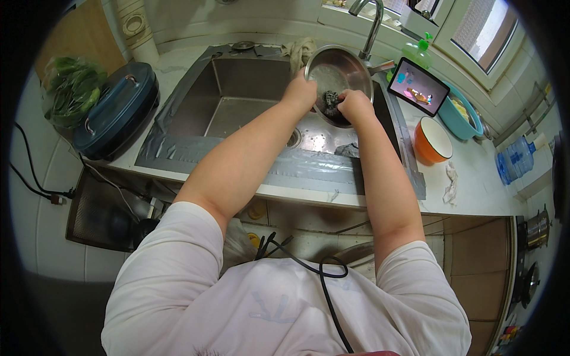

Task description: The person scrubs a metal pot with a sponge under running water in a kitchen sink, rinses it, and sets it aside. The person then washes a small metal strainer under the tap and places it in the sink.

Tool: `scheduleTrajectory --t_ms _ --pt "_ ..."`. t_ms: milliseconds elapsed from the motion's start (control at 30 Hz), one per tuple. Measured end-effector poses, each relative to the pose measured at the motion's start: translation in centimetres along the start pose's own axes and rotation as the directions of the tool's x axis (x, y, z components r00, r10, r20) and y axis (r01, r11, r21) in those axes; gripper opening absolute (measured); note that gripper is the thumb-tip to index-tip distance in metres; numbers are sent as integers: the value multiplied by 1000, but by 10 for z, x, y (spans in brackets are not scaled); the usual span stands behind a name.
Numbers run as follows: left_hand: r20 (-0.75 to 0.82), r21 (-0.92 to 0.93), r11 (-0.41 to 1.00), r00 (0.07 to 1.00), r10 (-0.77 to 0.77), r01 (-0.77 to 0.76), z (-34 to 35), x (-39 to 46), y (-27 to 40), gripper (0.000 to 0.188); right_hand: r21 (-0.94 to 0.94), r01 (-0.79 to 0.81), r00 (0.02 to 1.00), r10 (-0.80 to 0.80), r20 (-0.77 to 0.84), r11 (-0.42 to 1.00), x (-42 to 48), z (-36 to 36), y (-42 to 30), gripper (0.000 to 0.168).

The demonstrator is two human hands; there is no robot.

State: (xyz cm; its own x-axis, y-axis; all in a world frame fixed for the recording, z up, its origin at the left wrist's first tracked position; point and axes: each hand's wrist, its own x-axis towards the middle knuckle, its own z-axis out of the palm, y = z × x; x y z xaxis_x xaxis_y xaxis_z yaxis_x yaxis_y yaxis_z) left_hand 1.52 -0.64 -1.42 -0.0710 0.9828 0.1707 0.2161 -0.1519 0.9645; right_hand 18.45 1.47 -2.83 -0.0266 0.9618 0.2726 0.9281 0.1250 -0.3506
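A round stainless steel bowl (331, 73) is tilted over the right part of a metal sink (245, 107), below a chrome faucet (374, 35). My left hand (302, 92) grips the bowl's left rim. Inside the bowl, my right hand (356, 106) has its fingers on a dark steel wool scourer (330, 100), pressed to the metal. A grey cloth or pad (347, 150) lies on the sink floor near the front edge, by the drain (294, 138). A pale rag (299, 50) hangs over the sink's back edge.
Right of the sink are a tablet (418, 86), an orange bowl (433, 140), a blue basin (461, 118), a crumpled tissue (450, 183) and a green soap bottle (417, 53). On the left stand a blue lidded electric pan (118, 111) and bagged green vegetables (73, 89).
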Motion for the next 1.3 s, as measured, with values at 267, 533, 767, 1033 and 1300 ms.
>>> scheduleTrajectory --t_ms 267,533,767,1033,1300 --pt "37 103 987 992 120 -123 2 14 -20 57 530 81 990 -131 56 844 3 13 -8 39" --pt "-122 70 998 993 6 3 1 18 -19 49 407 182 943 -276 187 895 4 2 -1 40" --pt "42 190 943 962 270 -273 6 4 -9 52 121 -120 993 122 -10 985 4 4 7 42" --pt "86 143 980 988 129 -141 4 1 -3 51 732 -129 966 253 -61 669 3 2 0 41" --pt "12 102 993 998 59 -60 4 11 -13 54 815 104 972 -230 37 570 3 12 -7 36"
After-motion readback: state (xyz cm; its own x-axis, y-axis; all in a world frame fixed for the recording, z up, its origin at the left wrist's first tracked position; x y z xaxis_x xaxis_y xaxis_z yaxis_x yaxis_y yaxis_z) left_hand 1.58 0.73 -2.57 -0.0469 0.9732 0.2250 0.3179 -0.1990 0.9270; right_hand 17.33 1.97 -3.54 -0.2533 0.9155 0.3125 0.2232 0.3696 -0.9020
